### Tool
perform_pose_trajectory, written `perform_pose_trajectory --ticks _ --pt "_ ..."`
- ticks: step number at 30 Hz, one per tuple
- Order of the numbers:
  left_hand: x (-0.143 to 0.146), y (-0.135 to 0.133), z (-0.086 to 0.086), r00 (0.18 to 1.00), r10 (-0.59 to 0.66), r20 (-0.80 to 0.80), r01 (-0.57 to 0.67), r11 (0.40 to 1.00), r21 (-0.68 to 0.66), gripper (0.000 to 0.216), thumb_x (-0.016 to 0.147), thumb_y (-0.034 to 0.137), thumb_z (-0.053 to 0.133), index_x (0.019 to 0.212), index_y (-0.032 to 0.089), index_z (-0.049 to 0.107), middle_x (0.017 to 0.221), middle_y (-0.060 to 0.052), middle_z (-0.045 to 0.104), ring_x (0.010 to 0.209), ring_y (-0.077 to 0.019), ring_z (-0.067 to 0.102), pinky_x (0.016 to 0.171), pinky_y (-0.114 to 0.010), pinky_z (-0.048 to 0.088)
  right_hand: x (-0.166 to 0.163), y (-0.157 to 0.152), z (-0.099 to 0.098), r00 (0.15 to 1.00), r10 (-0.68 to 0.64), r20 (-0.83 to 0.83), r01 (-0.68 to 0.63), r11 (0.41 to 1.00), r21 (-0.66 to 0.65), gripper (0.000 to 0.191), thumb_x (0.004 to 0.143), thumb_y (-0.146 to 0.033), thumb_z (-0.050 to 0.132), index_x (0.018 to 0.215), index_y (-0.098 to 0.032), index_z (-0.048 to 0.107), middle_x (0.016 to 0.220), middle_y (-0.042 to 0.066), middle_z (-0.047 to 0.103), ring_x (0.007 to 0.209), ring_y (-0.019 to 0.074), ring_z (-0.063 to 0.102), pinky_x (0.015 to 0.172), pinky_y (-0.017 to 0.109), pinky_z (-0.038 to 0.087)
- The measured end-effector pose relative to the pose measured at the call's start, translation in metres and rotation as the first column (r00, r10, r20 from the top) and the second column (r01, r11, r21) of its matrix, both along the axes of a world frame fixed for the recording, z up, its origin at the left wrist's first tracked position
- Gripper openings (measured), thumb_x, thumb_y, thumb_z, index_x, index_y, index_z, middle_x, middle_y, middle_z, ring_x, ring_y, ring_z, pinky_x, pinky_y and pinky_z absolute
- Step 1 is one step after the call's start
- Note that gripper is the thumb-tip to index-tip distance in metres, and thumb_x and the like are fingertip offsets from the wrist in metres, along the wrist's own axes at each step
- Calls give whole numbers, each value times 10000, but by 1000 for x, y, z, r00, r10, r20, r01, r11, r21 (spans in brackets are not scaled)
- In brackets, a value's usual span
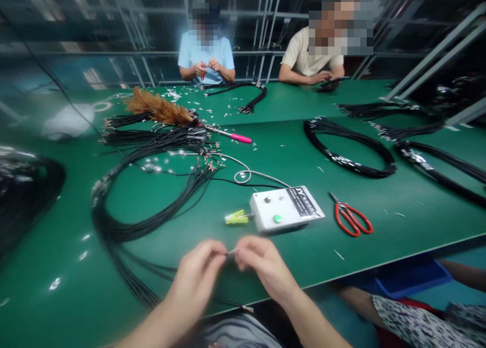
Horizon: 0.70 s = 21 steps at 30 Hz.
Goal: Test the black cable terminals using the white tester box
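My left hand (pixel 199 279) and my right hand (pixel 261 264) meet above the near edge of the green table (pixel 398 211). Both are closed in a pinch on the end of a thin wire (pixel 232 251) that shows as a short pale tip between the fingertips. A black cable runs from under my hands toward the large bundle of black cables (pixel 144 206) on the left. Just beyond my hands lies a white test box (pixel 286 209) with a green button and a yellow-green clip (pixel 236 217) at its left side.
Red-handled scissors (pixel 351 219) lie right of the box. A feather duster with a pink handle (pixel 167 110) lies farther back, with a coiled cable loop (pixel 349 148) to the right. Two people sit at the far side. Small wire scraps litter the table.
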<state>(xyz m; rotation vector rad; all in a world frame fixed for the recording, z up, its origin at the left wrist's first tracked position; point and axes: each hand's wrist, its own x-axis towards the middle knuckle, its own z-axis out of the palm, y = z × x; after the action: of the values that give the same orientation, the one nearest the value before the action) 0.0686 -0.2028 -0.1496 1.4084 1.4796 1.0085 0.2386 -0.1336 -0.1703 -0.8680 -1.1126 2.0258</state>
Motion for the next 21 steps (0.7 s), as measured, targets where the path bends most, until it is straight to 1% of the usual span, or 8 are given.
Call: perform_pose_trajectory --ticks 2,7,11,14,17,21 --pt "0 0 2 1000 -12 29 12 1000 -9 191 986 296 470 931 187 617 874 -24 652 813 -152 590 751 -242 451 1 1 -1 1000 28 -12 -28 1000 -14 232 762 -362 801 729 -150 713 619 -20 646 542 68 530 578 204 397" --pt "-2 2 10 991 -6 137 20 995 -97 215 968 321 490 888 168 618 790 -22 635 724 -142 553 652 -231 422 4 6 -1 991 124 -47 -127 990 -63 226 730 -346 828 752 -144 728 640 -12 668 534 59 542 551 191 398" --pt "-4 3 14 985 -27 171 46 993 -111 203 953 318 514 895 162 631 807 -28 641 739 -145 551 658 -231 420 5 10 0 967 242 -77 -250 958 -142 264 699 -355 850 738 -127 725 636 2 677 525 59 554 528 184 400" --pt "-6 3 14 981 -33 189 54 992 -111 203 948 319 519 889 160 631 823 -32 636 767 -151 561 697 -238 435 3 10 1 954 284 -95 -297 936 -187 281 681 -355 863 730 -119 718 646 8 682 517 57 560 520 182 408" --pt "-7 3 14 979 -34 201 56 993 -108 206 950 325 519 888 159 625 829 -32 625 777 -151 555 715 -242 435 0 9 3 950 289 -120 -309 926 -218 277 674 -347 862 723 -116 716 640 6 676 520 57 563 524 177 414" --pt "-6 3 15 974 -13 224 41 992 -123 230 950 357 526 898 155 622 767 -15 580 697 -126 492 620 -225 386 -3 8 6 966 225 -125 -248 943 -220 235 683 -314 841 723 -120 715 621 -5 655 536 59 548 536 168 415"
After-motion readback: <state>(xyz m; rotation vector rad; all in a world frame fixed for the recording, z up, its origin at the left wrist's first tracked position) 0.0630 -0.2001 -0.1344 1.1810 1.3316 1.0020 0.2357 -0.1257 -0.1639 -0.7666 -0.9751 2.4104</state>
